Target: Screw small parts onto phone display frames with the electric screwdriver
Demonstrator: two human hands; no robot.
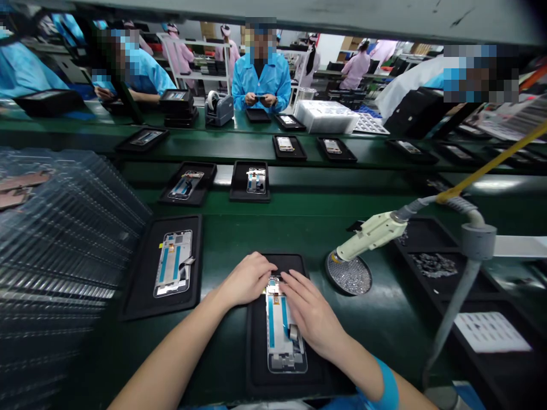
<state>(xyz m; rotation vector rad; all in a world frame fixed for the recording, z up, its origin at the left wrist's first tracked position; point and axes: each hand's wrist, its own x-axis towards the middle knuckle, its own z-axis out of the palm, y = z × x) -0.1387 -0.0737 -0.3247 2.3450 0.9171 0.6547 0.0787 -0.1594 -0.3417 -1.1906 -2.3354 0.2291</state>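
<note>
smartphone frame (282,356): long axis front-to-back, far end tipped slightly left | place: on black tray (258,364), near edge of green workbench (367,336) | left hand (248,279): fingers extended, tips at frame's far end, unclenched | right hand (310,313): fingers lying flat across frame, not grasping

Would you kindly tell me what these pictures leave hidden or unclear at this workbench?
Head view: top of the phone frame, covered by the left hand and right hand.
Head view: the small parts in the black tray, too small to identify.
Head view: the printed sheet, too small to read.
</note>
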